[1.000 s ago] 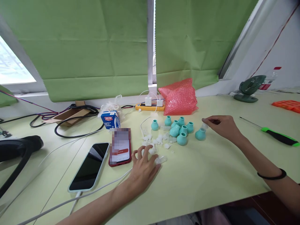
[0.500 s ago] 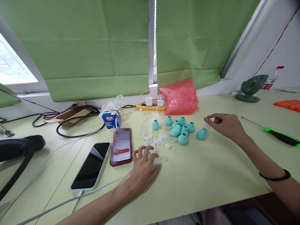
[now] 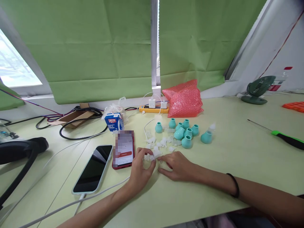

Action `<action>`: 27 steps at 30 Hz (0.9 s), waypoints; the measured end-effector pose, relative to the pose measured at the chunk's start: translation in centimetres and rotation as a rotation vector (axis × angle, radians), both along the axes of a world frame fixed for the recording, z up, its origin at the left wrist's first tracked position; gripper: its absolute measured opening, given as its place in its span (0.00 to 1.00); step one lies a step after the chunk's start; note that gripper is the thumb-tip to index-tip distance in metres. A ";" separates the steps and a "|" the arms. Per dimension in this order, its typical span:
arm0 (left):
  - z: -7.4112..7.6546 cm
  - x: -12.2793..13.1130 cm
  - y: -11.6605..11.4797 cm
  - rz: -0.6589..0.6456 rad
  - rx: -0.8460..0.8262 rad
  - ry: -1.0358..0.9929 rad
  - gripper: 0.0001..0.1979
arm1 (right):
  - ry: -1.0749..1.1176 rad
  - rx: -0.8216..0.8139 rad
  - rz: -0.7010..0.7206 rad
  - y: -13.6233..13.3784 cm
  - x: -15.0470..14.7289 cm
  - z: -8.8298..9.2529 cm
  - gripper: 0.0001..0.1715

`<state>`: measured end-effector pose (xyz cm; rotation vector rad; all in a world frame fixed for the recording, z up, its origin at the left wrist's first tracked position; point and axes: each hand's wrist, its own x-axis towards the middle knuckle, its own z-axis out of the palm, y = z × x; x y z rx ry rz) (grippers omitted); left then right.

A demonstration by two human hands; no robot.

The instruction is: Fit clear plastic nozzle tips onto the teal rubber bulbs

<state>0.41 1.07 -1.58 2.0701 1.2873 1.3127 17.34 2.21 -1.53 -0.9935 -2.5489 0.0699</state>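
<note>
My left hand [image 3: 142,167] is closed in a pinch, thumb and forefinger on a small clear plastic piece [image 3: 149,157] just above the table. Close beside it on the right, my right hand [image 3: 177,166] has its thumb and forefinger apart, with the forefinger tip by a small translucent ring [image 3: 160,162]. Beyond both hands lies a loose pile of translucent plastic parts [image 3: 163,142]. Several turquoise rubber bulbs [image 3: 186,142] stand behind it. One turquoise bulb [image 3: 206,137] stands apart on the right with a clear tip [image 3: 212,127] in its neck.
Left of my hands lie a red-cased phone [image 3: 123,153] and a charging phone [image 3: 93,169]. A milk carton [image 3: 114,122], power strip [image 3: 152,109] and pink bubble-wrap bag [image 3: 184,101] are at the back. A screwdriver [image 3: 286,139] and small fan [image 3: 258,90] are on the right.
My right hand has let go of the tip on the lone bulb and moved left, beside my left hand. My left hand has pinched up a clear plastic piece.
</note>
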 end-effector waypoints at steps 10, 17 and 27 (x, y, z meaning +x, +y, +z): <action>0.5 0.0 -0.4 -0.203 -0.124 -0.061 0.09 | 0.400 -0.191 -0.058 1.0 0.4 -0.7 0.07; 0.3 0.3 -0.4 -0.228 -0.250 -0.074 0.03 | 0.749 -0.414 -0.049 0.8 0.5 0.5 0.06; -0.3 0.3 -0.1 -0.171 -0.276 -0.121 0.09 | 0.682 0.075 0.117 0.5 0.6 0.2 0.11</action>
